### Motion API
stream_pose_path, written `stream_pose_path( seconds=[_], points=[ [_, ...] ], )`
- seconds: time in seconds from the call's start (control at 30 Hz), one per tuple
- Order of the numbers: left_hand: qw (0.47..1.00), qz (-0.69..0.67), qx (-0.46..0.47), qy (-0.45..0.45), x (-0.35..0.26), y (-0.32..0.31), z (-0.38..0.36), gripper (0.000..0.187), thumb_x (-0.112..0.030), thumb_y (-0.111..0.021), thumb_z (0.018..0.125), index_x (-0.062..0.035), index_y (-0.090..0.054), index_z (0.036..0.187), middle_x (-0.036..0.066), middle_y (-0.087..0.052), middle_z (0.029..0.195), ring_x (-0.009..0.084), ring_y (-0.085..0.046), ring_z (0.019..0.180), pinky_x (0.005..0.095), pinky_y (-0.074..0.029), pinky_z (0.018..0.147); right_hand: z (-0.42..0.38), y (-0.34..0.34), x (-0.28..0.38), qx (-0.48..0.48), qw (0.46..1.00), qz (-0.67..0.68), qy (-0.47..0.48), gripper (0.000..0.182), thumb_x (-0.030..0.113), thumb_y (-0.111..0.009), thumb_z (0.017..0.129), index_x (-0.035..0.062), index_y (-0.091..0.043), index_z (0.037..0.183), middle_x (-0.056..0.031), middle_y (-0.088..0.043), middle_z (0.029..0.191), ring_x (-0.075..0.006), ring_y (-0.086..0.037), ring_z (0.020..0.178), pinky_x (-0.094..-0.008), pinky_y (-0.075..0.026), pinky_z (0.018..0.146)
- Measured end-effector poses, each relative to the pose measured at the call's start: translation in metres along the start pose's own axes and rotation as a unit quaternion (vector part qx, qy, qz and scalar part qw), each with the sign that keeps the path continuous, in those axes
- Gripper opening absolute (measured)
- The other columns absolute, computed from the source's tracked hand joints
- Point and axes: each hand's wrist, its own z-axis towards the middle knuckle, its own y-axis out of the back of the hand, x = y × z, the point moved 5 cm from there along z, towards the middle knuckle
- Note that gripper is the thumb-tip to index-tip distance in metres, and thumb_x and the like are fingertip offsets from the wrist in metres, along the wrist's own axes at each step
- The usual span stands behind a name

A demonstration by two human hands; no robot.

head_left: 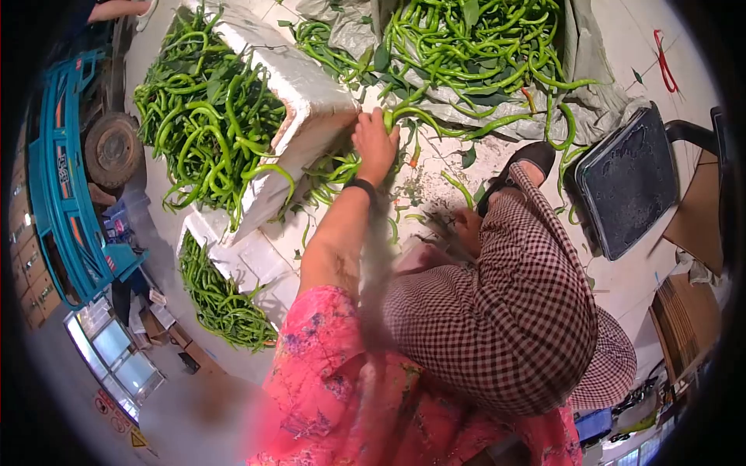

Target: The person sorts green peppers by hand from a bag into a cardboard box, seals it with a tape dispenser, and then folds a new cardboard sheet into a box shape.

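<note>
My left hand (375, 146), with a dark band on its wrist, reaches forward over the floor beside the white foam box. Its fingers are bent around a long green chili pepper (388, 119), which shows at the fingertips. More green peppers (338, 168) lie on the floor beneath and beside this hand. Low by my checkered knee, what looks like my right hand (468, 231) shows only in part. The leg covers much of it, and its fingers are too dark to make out.
A foam box (307, 89) heaped with peppers stands at the left, another lower one (260, 268) behind it. Ahead lies a large sack (594, 58) of peppers. At the right is a black-topped scale (628, 182); a blue cart (66, 179) stands far left.
</note>
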Motion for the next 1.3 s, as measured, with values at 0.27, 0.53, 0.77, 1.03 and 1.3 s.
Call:
stream_pose_path(
  seconds=[0.27, 0.53, 0.77, 1.03, 1.3],
  points=[
    [0.976, -0.17, 0.082, 0.104, 0.037, 0.014, -0.058, 0.037, -0.018, -0.068, 0.075, -0.0038, -0.056, 0.107, 0.017, -0.065, 0.084, 0.0355, -0.063, 0.078, 0.0446, -0.05, 0.071, -0.003, -0.003, 0.045, 0.082, 0.996, 0.032, -0.031, 0.035, 0.009, -0.06, 0.082, -0.0001, -0.06, 0.116, -0.0137, -0.067, 0.101, -0.0218, -0.065, 0.091, -0.0328, -0.051, 0.083],
    [0.739, -0.539, 0.267, 0.302, 0.013, 0.054, -0.113, 0.028, -0.012, -0.077, 0.08, -0.0063, -0.061, 0.102, -0.002, -0.057, 0.079, 0.0066, -0.055, 0.064, 0.0187, -0.042, 0.053, 0.013, 0.003, 0.152, 0.182, 0.889, 0.376, -0.184, 0.051, 0.013, -0.065, 0.089, 0.004, -0.047, 0.136, -0.0109, -0.063, 0.116, -0.016, -0.06, 0.095, -0.0305, -0.049, 0.085],
    [0.788, -0.455, 0.31, 0.274, -0.001, 0.052, -0.132, 0.035, -0.014, -0.079, 0.076, -0.0017, -0.061, 0.104, 0.0, -0.061, 0.078, 0.0077, -0.054, 0.062, 0.0223, -0.045, 0.056, 0.03, 0.01, 0.193, 0.157, 0.884, 0.421, -0.127, 0.05, 0.033, -0.06, 0.091, 0.0048, -0.051, 0.132, -0.0038, -0.062, 0.116, -0.0097, -0.056, 0.096, -0.0232, -0.044, 0.077],
    [0.757, -0.451, 0.405, 0.243, -0.009, 0.058, -0.157, 0.033, -0.018, -0.076, 0.081, -0.007, -0.064, 0.11, 0.0, -0.063, 0.083, 0.0089, -0.058, 0.071, 0.0244, -0.048, 0.062, 0.041, -0.011, 0.18, 0.269, 0.811, 0.501, -0.14, 0.033, 0.025, -0.057, 0.096, -0.0003, -0.058, 0.116, -0.006, -0.062, 0.108, -0.0077, -0.057, 0.094, -0.0209, -0.044, 0.079],
    [0.952, -0.248, 0.12, 0.133, 0.073, 0.063, -0.186, 0.029, -0.017, -0.068, 0.086, -0.0066, -0.064, 0.113, 0.004, -0.067, 0.095, 0.0106, -0.06, 0.084, 0.0249, -0.048, 0.071, 0.048, -0.012, 0.185, 0.157, 0.884, 0.421, -0.128, 0.032, 0.024, -0.06, 0.089, -0.0005, -0.058, 0.11, -0.006, -0.063, 0.095, -0.012, -0.059, 0.082, -0.0274, -0.047, 0.074]
  ],
)
